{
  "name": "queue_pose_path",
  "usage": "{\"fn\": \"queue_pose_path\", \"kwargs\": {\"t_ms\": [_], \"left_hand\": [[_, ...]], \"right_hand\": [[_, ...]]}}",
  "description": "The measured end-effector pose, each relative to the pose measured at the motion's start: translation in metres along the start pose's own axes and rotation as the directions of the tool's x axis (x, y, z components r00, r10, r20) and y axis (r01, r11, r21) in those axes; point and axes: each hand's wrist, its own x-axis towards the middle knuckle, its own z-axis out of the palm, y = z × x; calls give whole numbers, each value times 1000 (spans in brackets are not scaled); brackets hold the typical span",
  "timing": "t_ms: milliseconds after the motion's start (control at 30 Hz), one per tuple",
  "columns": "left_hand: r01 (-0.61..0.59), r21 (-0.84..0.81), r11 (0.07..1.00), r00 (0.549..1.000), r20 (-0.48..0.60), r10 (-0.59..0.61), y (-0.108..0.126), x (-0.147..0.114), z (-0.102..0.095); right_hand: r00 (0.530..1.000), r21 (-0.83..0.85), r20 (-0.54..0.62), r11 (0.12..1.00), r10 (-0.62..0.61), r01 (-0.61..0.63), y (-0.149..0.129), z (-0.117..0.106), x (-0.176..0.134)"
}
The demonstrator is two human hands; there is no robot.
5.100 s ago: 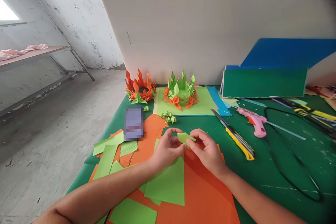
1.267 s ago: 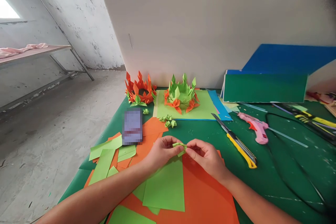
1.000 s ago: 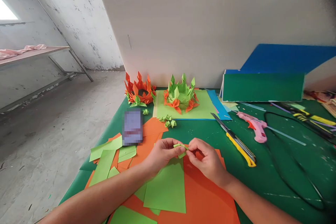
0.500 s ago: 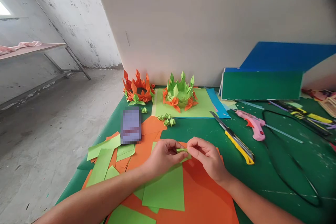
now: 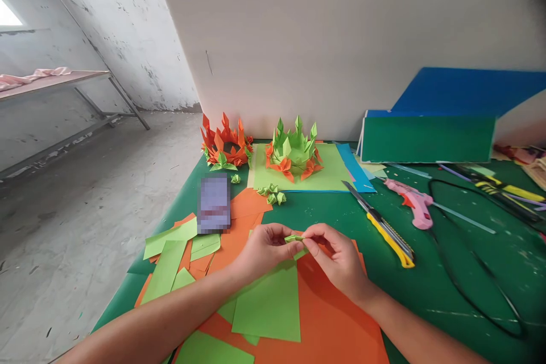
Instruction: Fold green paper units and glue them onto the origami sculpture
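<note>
A small folded piece of green paper [image 5: 293, 238] is pinched between my two hands, above the stacked sheets. My left hand [image 5: 268, 247] grips its left part between thumb and fingers. On the other side, my right hand [image 5: 335, 256] pinches the right end with its fingertips. Beneath them lie a large orange sheet [image 5: 336, 324] and a green sheet [image 5: 267, 310]. Beyond my hands rests a cluster of small green folded paper pieces [image 5: 272, 194]. Part of the held paper is hidden by my fingers.
An orange paper crown [image 5: 224, 145] and a green one [image 5: 294, 151] stand at the back. To the right lie a yellow utility knife [image 5: 386, 233], blade out, and a pink glue gun [image 5: 416, 202] with its cord. A blurred rectangular item [image 5: 214, 205] lies left.
The folded green paper has tilted and shows more of its face between my fingers. My right fingertips have shifted slightly along its end; the rest of the table looks unchanged.
</note>
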Motion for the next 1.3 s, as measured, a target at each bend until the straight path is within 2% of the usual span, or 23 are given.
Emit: {"fn": "queue_pose_path", "kwargs": {"t_ms": [200,367,500,600,700,800,867,933,1033,1133,1233,1300], "left_hand": [[23,-50,999,1000,13,-22,2,-2,-1],[75,-202,977,996,58,-65,6,-1,-4],[131,-261,956,988,112,-105,8,-1,-8],[119,-268,956,989,122,-89,8,-1,-10],[74,-257,963,995,86,-54,9,-1,-9],[47,-263,964,995,94,-23,12,-2,-7],[29,-292,956,993,114,5,15,-4,-5],[0,-321,947,994,106,36,16,-5,-2],[-36,-332,942,993,96,71,14,-6,1],[-91,-270,959,988,94,120,9,-7,4],[-268,-100,958,962,17,271,4,-7,4],[-392,40,919,919,-36,393,2,-7,3]], "right_hand": [[988,-132,-1,980,-151,150,1,-1,2],[953,-204,41,931,-302,304,4,-5,4],[938,-202,68,916,-340,347,7,-9,5],[934,-190,83,915,-347,356,6,-11,4],[950,-134,108,942,-294,306,3,-12,3],[993,22,75,996,-90,89,3,-11,2],[997,125,40,990,67,-71,5,-8,3],[990,179,37,974,135,-139,6,-6,4],[993,214,51,970,110,-118,7,-4,5],[997,218,34,973,70,-76,8,-3,5],[1000,198,21,980,19,-22,8,-4,5],[1000,185,19,983,-8,4,9,-4,5]]}}
